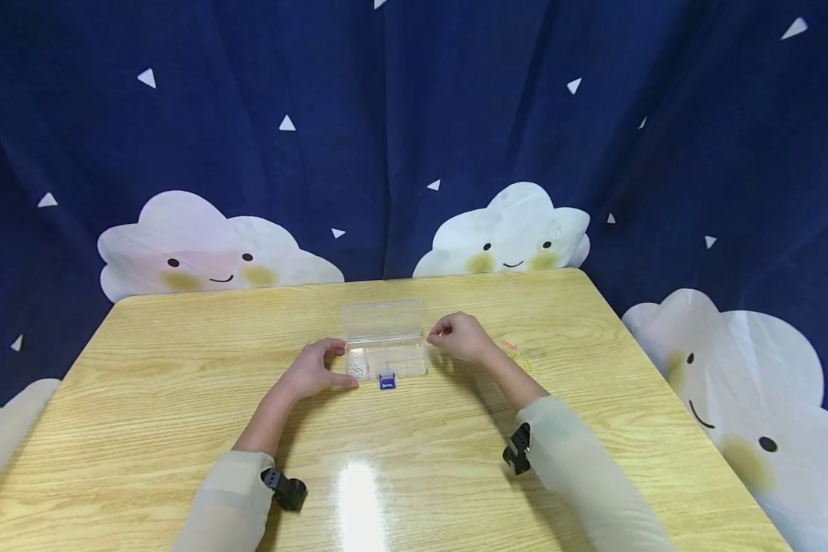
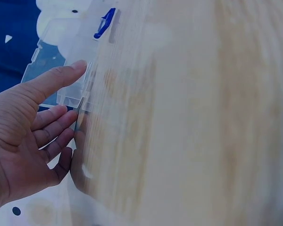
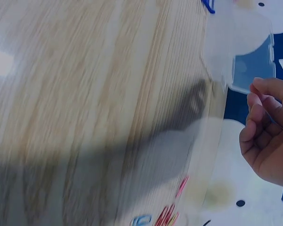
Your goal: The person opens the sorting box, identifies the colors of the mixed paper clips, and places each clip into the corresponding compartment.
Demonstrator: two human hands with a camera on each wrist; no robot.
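A clear plastic compartment box (image 1: 403, 353) lies on the table with its transparent lid (image 1: 382, 318) raised at the back. At its front edge is a blue clasp (image 1: 387, 380). Small pale clip-like pieces (image 1: 356, 370) lie in the front left compartment. My left hand (image 1: 310, 372) holds the box's left end, thumb by the front corner and fingers at the far side. Beside the right end, my right hand (image 1: 461, 337) is raised with thumb and forefinger brought together. Whether something tiny is between these fingertips (image 3: 257, 84) cannot be made out.
Several coloured paper clips (image 3: 165, 214), pink, yellow and blue, lie on the wooden table (image 1: 179, 406) to the right of the box. A dark blue curtain (image 1: 386, 138) with white clouds hangs behind the table's far edge.
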